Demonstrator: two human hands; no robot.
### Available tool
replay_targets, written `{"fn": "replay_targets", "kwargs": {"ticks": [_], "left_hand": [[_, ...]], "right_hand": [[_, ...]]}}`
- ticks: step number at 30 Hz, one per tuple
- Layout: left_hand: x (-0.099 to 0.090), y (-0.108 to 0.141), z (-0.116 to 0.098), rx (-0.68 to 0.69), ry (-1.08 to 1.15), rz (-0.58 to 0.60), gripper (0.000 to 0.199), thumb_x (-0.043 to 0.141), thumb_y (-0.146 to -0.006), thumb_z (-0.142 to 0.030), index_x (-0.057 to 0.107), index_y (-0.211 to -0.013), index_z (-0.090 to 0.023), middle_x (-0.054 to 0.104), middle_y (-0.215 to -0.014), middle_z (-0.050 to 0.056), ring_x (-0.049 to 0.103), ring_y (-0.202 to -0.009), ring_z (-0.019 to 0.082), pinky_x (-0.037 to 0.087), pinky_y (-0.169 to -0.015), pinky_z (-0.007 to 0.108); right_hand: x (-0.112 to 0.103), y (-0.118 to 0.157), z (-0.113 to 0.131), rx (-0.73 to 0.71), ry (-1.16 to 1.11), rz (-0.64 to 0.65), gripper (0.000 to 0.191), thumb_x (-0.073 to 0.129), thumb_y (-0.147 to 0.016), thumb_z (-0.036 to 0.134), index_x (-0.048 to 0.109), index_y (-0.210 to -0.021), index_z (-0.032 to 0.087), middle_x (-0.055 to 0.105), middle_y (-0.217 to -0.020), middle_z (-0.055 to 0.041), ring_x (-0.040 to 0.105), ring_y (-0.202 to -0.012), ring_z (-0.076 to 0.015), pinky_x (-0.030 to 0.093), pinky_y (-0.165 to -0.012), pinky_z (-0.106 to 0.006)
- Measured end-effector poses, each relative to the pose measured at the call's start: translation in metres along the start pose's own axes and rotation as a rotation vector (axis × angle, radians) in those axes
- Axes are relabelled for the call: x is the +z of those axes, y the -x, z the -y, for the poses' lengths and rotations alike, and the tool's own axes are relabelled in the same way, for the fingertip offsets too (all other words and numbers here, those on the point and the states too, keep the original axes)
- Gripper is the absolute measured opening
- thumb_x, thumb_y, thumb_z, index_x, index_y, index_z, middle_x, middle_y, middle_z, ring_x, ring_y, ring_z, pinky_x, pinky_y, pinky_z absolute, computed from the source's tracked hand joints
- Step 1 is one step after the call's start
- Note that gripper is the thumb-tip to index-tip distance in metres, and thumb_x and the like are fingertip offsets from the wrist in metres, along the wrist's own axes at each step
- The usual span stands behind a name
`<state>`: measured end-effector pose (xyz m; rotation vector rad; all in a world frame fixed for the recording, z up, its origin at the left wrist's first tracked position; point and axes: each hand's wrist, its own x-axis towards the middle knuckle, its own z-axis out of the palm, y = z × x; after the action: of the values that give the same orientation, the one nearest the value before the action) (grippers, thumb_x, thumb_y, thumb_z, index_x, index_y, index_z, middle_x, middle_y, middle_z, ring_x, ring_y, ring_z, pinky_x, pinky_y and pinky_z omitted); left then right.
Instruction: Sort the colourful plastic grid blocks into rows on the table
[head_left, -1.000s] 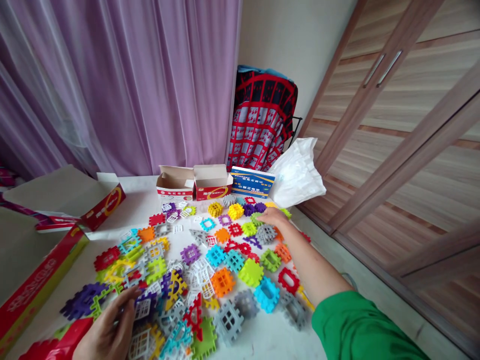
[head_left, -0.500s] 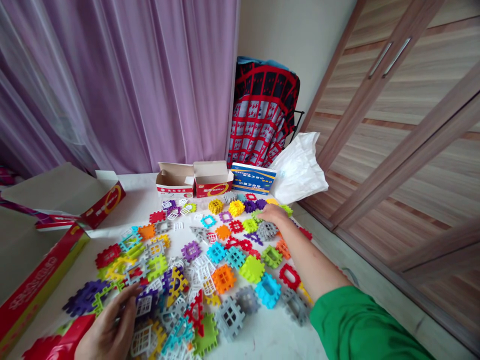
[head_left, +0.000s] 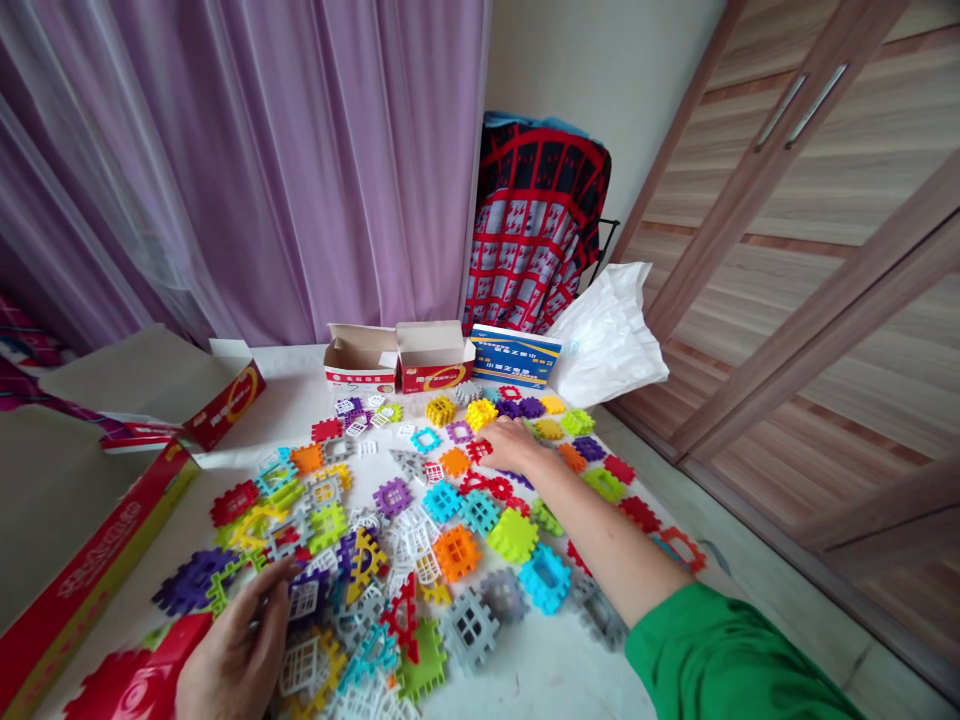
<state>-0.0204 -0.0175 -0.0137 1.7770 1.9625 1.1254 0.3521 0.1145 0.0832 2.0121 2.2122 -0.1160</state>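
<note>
Where the coloured pieces (head_left: 394, 497) crowd the middle of the frame, the right hand (head_left: 506, 442) is bent down over a small red piece (head_left: 480, 450), fingers at its edge; from here I cannot tell whether they grip it. An orange piece (head_left: 454, 462) lies just left of it. The arm (head_left: 607, 525) slants in from a green sleeve (head_left: 720, 650) at lower right. At lower left, the left hand (head_left: 244, 640) has its fingers curled near a white window (head_left: 303, 600); whether they hold anything I can't make out. More pieces cover the tabletop (head_left: 555, 655), among them a gray block (head_left: 454, 640) and a blue block (head_left: 546, 600) at lower centre. Behind them stand a small red box (head_left: 436, 378) and a blue box (head_left: 516, 357), with a white bag (head_left: 611, 335) to their right. A large box (head_left: 90, 560) takes up the left edge.
</note>
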Motion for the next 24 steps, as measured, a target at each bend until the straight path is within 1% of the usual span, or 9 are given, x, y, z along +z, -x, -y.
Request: {"fn": "replay_targets", "kwargs": {"ticks": [2, 5, 9, 12, 16, 21, 22, 24], "left_hand": [[0.001, 0.001, 0.002, 0.007, -0.005, 0.005, 0.034, 0.054, -0.08, -0.051, 0.069, -0.105, -0.034, 0.077, -0.099, -0.006, 0.074, -0.087, 0.02, 0.057, -0.062, 0.022], [0.001, 0.001, 0.002, 0.019, 0.005, 0.001, 0.034, 0.054, -0.08, -0.052, 0.069, -0.105, -0.034, 0.078, -0.099, -0.005, 0.074, -0.088, 0.019, 0.057, -0.061, 0.021], [0.002, 0.001, 0.003, 0.027, 0.013, -0.005, 0.034, 0.054, -0.081, -0.051, 0.068, -0.106, -0.033, 0.077, -0.1, -0.005, 0.074, -0.087, 0.019, 0.057, -0.063, 0.021], [0.005, 0.003, 0.005, 0.033, 0.014, -0.016, 0.033, 0.054, -0.082, -0.051, 0.069, -0.106, -0.033, 0.078, -0.1, -0.005, 0.074, -0.087, 0.018, 0.057, -0.065, 0.02], [0.009, 0.005, 0.004, 0.044, 0.018, -0.076, 0.036, 0.051, -0.084, -0.054, 0.07, -0.103, -0.031, 0.078, -0.095, -0.004, 0.074, -0.083, 0.018, 0.057, -0.066, 0.021], [0.004, 0.004, -0.006, 0.08, 0.019, -0.064, 0.034, 0.052, -0.085, -0.051, 0.07, -0.104, -0.029, 0.079, -0.095, -0.003, 0.075, -0.083, 0.018, 0.057, -0.067, 0.021], [0.003, 0.004, -0.009, 0.085, 0.021, -0.069, 0.034, 0.052, -0.085, -0.05, 0.071, -0.103, -0.028, 0.079, -0.094, -0.003, 0.075, -0.082, 0.018, 0.058, -0.067, 0.021], [0.002, 0.003, -0.011, 0.087, 0.031, -0.082, 0.033, 0.052, -0.085, -0.05, 0.071, -0.101, -0.028, 0.079, -0.093, -0.002, 0.075, -0.081, 0.018, 0.058, -0.066, 0.021]], "right_hand": [[0.0, 0.0, 0.004, -0.027, 0.022, 0.028, 0.036, 0.068, -0.076, 0.035, 0.069, -0.111, 0.028, 0.07, -0.117, -0.007, 0.057, -0.116, -0.027, 0.04, -0.096, -0.037], [0.002, -0.003, 0.003, -0.064, 0.047, 0.046, 0.04, 0.068, -0.075, 0.033, 0.067, -0.115, 0.028, 0.068, -0.12, -0.008, 0.056, -0.117, -0.0278, 0.04, -0.097, -0.04], [0.007, -0.008, 0.002, -0.069, 0.061, 0.068, 0.04, 0.066, -0.076, 0.031, 0.066, -0.116, 0.028, 0.067, -0.123, -0.0072, 0.054, -0.12, -0.0286, 0.039, -0.098, -0.043], [0.01, -0.009, 0.002, -0.078, 0.062, 0.074, 0.039, 0.064, -0.078, 0.028, 0.066, -0.117, 0.029, 0.066, -0.124, -0.0071, 0.055, -0.12, -0.0278, 0.04, -0.097, -0.041], [0.012, -0.008, 0.001, -0.085, 0.049, 0.069, 0.042, 0.063, -0.078, 0.023, 0.065, -0.12, 0.027, 0.066, -0.126, -0.0077, 0.055, -0.12, -0.0273, 0.041, -0.096, -0.04], [0.005, -0.009, 0.004, -0.096, 0.045, 0.096, 0.044, 0.061, -0.077, 0.022, 0.064, -0.121, 0.023, 0.065, -0.127, -0.01, 0.055, -0.12, -0.0294, 0.041, -0.095, -0.041], [0.004, -0.01, 0.007, -0.11, 0.038, 0.084, 0.044, 0.06, -0.078, 0.021, 0.065, -0.121, 0.023, 0.065, -0.127, -0.0095, 0.055, -0.12, -0.0289, 0.041, -0.095, -0.04], [0.002, -0.011, 0.014, -0.187, 0.018, 0.054, 0.044, 0.058, -0.079, 0.02, 0.065, -0.122, 0.025, 0.064, -0.129, -0.0073, 0.055, -0.12, -0.0272, 0.04, -0.097, -0.038]]}}
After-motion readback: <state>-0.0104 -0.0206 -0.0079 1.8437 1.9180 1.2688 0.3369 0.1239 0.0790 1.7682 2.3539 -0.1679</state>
